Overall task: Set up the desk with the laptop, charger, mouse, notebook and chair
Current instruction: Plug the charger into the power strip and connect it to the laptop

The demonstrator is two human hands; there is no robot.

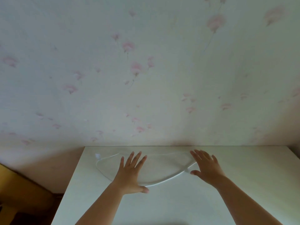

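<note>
At the far left, a yellowish-brown piece of furniture (14, 184) is showing beside the desk, low in the corner; what it is cannot be told. The white desk (178, 207) is standing with its far edge against a wall (146, 70) papered in pale pink flowers.

On the desk's left part a white charger cable (164, 180) is lying in a long flat loop — its small plug end (97, 155) is resting near the desk's back-left corner, and the cord is curving forward from there, running along the front and then rising toward the right.

The left hand (131, 172) is lying palm-down inside that loop, fingers straight and spread wide, holding nothing; its thumb is sticking out to the right, just at the cable's front run, though whether it is touching the cord cannot be told.

Further right, the right hand (205, 166) is also lying flat and wide — fingers spread toward the wall, gripping nothing. The cable's right end is passing under or just beside its thumb side; the contact itself is hidden.
</note>
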